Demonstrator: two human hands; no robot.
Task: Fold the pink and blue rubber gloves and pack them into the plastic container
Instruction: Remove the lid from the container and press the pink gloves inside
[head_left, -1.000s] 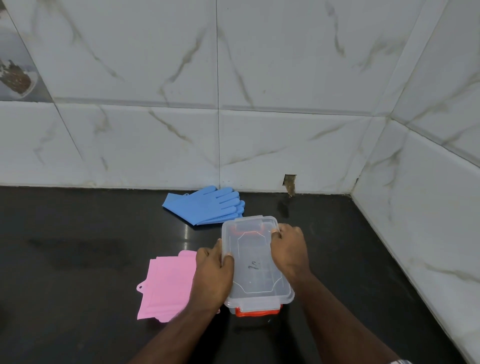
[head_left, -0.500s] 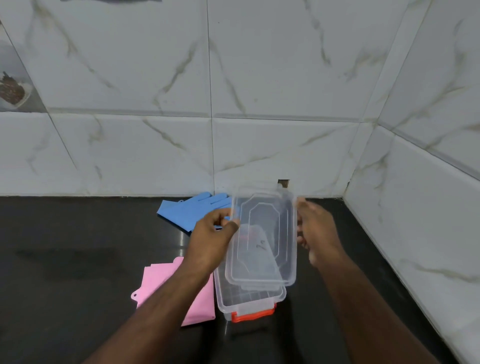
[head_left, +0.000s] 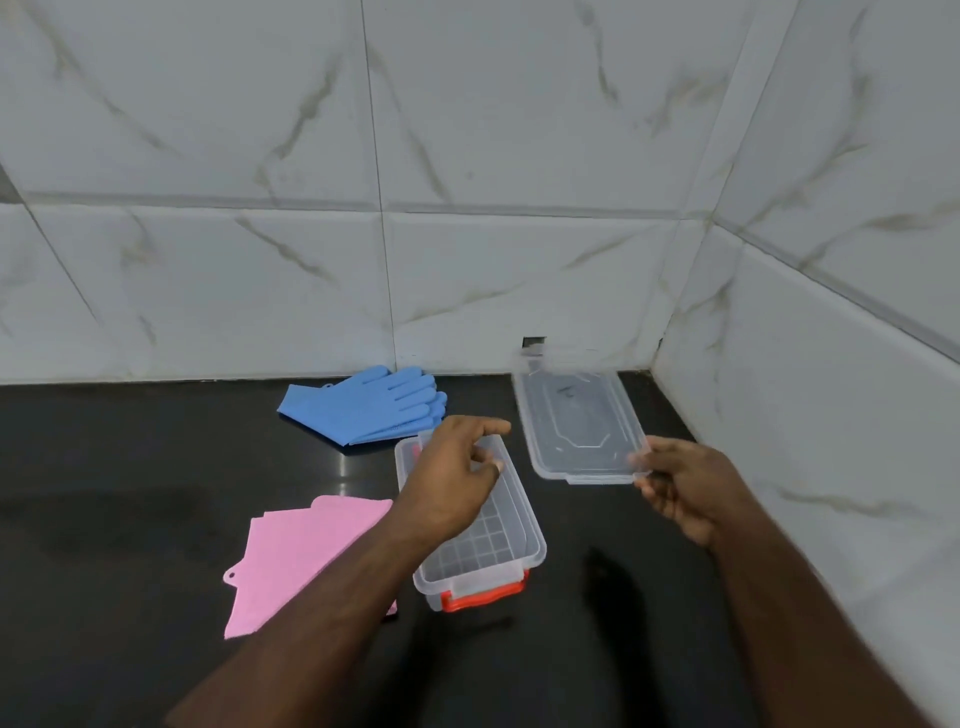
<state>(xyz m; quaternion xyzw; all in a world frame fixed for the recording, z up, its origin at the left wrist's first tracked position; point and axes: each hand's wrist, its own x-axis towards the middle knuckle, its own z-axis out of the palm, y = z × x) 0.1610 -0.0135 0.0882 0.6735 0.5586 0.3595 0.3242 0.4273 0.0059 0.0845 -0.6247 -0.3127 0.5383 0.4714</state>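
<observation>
Landmark: container (head_left: 470, 525), on counter (head_left: 130, 519), lid off. Folded gloves (head_left: 306, 558) just left of container, flat on counter. Second glove pair (head_left: 363, 405) behind container to left, near wall (head_left: 467, 260). Lid (head_left: 576, 421) behind container to right, near wall corner. Left hand (head_left: 457, 478) above container's far half; right hand (head_left: 685, 483) right of container, at lid's near corner.

- The left hand (head_left: 457, 478) and its forearm cover the far middle of the open container (head_left: 498, 551) and the right edge of the pink gloves (head_left: 306, 556).
- The lid's (head_left: 576, 421) far end is smeared with blur; whether the right hand (head_left: 685, 483) pinches its near corner cannot be told.
- Both forearms are cut off by the bottom edge.
- The blue gloves (head_left: 363, 405) lie stacked, the lower one mostly hidden.
</observation>
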